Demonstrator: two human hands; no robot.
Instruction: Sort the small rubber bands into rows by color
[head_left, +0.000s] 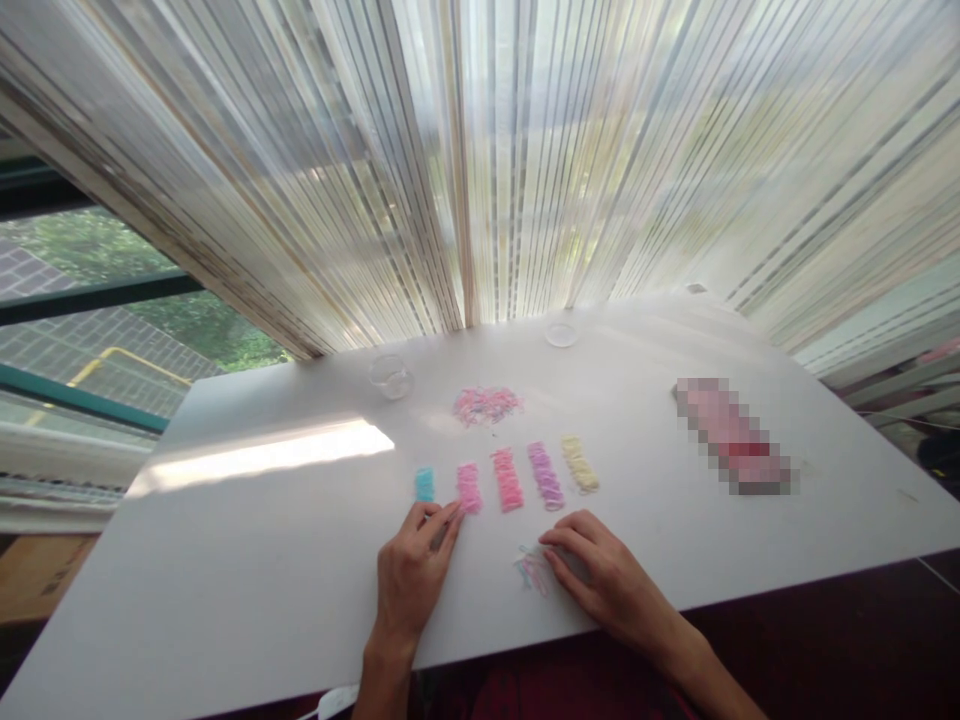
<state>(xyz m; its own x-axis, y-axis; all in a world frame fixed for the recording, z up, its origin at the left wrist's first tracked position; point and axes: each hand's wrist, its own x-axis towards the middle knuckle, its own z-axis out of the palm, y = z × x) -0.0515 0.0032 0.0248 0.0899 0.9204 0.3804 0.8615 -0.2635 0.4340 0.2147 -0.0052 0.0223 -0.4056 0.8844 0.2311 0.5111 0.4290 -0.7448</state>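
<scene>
Head view: left hand [412, 565] is reaching pink row [469, 487], right hand [600, 568] is touching small pile [533, 573] near tabletop's [300, 560] front edge; finger grip cannot be told.

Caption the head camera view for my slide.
Two bare hands beside five color-sorted rows of small bands on a white table.

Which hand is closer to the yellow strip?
Your right. The right hand is just on your side of the yellow strip; the left hand is farther off to the left, its fingertips by the light pink strip.
</scene>
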